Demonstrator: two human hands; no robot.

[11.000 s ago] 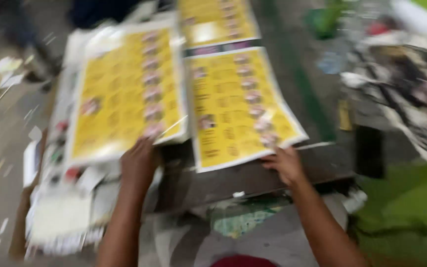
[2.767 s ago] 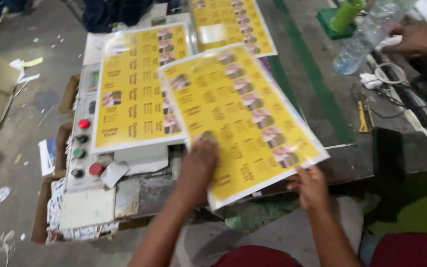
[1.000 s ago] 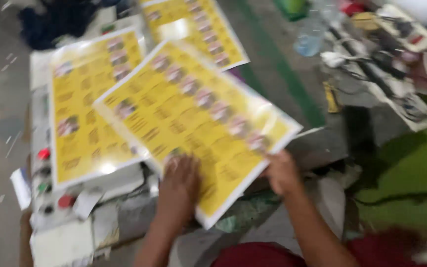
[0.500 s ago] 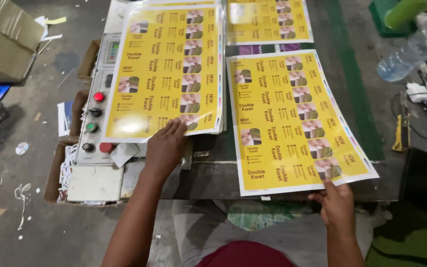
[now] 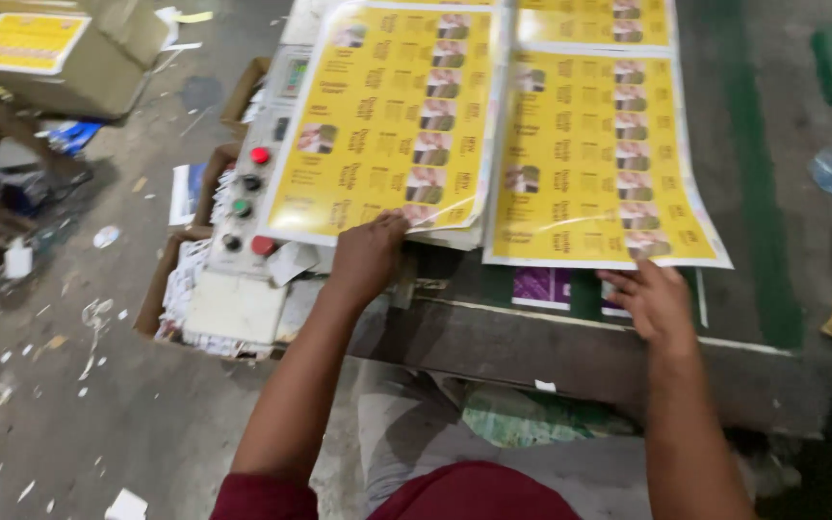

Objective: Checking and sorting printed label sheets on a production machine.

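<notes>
The right-hand yellow sheet (image 5: 597,159) now lies flat and square on the bench (image 5: 763,173), no longer slanted as a moment ago. The right hand (image 5: 655,300) rests at its near edge, fingers spread. The left hand (image 5: 368,255) presses the left stack (image 5: 387,116)'s near edge, fingers together, beside the control panel (image 5: 247,207).

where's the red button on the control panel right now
In the head view, the red button sits left of centre on the grey control panel, just off the left edge of the left yellow sheet, above the green button.
</notes>
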